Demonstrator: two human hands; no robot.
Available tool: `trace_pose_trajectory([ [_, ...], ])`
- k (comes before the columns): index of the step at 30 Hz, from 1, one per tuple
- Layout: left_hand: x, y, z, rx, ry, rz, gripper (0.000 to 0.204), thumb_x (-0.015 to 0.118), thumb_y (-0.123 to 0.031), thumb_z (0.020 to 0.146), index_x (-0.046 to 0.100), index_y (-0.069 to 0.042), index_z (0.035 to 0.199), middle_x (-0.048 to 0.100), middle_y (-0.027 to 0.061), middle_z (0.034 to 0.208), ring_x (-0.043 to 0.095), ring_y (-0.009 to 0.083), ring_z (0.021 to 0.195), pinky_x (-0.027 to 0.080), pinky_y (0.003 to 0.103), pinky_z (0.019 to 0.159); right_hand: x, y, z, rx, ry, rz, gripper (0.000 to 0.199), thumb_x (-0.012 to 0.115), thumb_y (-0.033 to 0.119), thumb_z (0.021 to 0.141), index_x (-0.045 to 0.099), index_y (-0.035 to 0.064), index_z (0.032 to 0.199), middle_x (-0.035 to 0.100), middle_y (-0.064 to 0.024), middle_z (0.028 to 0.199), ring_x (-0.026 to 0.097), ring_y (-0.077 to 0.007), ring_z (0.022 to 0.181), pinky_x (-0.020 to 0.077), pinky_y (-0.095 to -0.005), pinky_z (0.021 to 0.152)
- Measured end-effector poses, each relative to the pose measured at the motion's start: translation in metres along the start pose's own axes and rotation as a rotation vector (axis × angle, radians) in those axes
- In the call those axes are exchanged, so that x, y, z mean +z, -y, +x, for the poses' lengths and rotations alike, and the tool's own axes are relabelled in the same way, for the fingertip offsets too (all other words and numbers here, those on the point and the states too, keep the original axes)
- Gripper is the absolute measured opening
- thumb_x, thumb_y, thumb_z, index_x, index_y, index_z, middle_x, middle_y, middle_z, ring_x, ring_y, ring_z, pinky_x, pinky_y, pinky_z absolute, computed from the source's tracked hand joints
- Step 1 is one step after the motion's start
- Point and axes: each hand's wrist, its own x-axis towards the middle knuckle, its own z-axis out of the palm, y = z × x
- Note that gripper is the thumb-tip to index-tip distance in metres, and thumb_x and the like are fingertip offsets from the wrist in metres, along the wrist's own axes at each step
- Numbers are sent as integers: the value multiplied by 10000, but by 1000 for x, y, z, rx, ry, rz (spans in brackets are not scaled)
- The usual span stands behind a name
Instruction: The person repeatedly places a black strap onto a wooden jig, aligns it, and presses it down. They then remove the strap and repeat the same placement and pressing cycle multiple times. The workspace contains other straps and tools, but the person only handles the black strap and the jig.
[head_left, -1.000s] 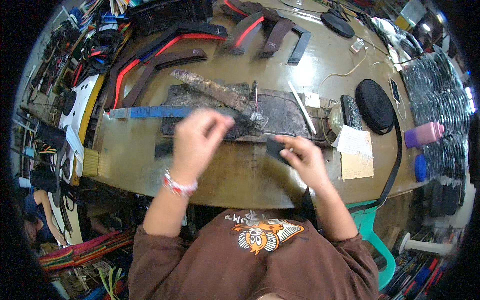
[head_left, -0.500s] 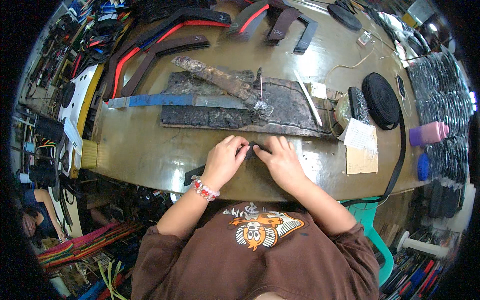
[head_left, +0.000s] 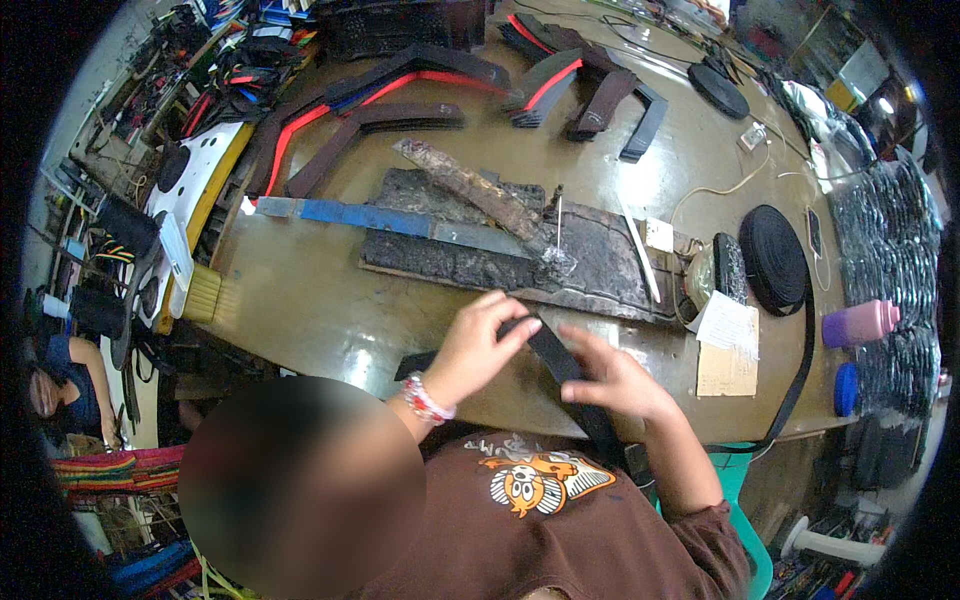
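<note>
A flat black webbing strap (head_left: 562,360) rises over the near table edge to my hands. My left hand (head_left: 482,345), wearing a beaded bracelet, pinches its upper end between thumb and fingers. My right hand (head_left: 618,378) is beside the strap with thumb and fingers apart; its thumb lies close to the strap, and whether it touches is unclear. Another piece of black strap (head_left: 415,366) shows by my left wrist. Just beyond my hands is a dark, scorched board (head_left: 440,262) with a long blue-and-grey metal bar (head_left: 350,214) and a crusted bar (head_left: 465,190) across it.
Stacks of bent black and red strips (head_left: 400,80) lie at the back. On the right are a webbing roll (head_left: 770,260), a paper note (head_left: 728,335), a pink-purple bottle (head_left: 862,324) and plastic-wrapped bundles (head_left: 890,250). A yellow basket (head_left: 203,292) sits at left. Another person (head_left: 80,385) is at far left.
My right hand has come away to the right and toward me, its fingers opening. The strap now extends visibly down to the near edge. My left hand still pinches it. The view has shifted.
</note>
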Motion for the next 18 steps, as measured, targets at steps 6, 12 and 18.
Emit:
trace_pose_trajectory([
  [6,-124,16,86,-65,-244,19,245,691,-250,820,641,-11,805,651,88,755,604,181,705,465,296,670,-60,78,-33,260,-223,-87,456,775,172,759,553,-26,1104,589,-2,739,561,-76,617,448,-236,478],
  [12,-146,84,151,-186,-248,384,360,735,-356,772,627,-12,775,654,104,777,616,190,738,478,322,694,-69,75,19,-107,-558,-678,307,719,239,795,646,-56,844,593,-163,632,529,-180,548,434,-337,565],
  [18,-136,112,159,-154,-233,468,381,744,-372,754,617,-12,757,645,118,775,614,210,743,482,334,706,-50,35,27,173,-496,-618,408,695,357,814,616,-42,827,580,-262,694,589,-381,648,461,-416,625],
])
